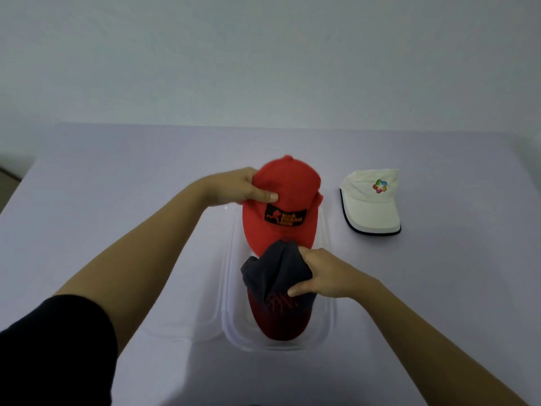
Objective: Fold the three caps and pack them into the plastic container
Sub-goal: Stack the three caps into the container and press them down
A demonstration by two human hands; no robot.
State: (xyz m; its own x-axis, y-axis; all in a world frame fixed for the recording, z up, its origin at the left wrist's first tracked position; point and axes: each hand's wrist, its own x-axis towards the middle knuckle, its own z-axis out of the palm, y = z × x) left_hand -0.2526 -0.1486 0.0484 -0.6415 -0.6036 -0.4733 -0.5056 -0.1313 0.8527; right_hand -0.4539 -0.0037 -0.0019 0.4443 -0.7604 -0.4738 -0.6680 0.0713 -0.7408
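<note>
A clear plastic container (329, 323) sits in the middle of the table. Inside it lies a dark cap with a dark red brim (281, 320), its brim toward me. My right hand (322, 276) grips that cap's bunched navy crown. A bright red cap (284, 194) with a black and orange patch hovers over the container's far end, brim pointing at me. My left hand (237, 187) holds the red cap by its left side, thumb on top. A white cap with a colourful logo (371, 200) rests on the table to the right, untouched.
The table (117, 186) is covered in a pale lilac cloth and ends at a plain wall behind. What looks like a clear lid (181, 326) lies flat just left of the container.
</note>
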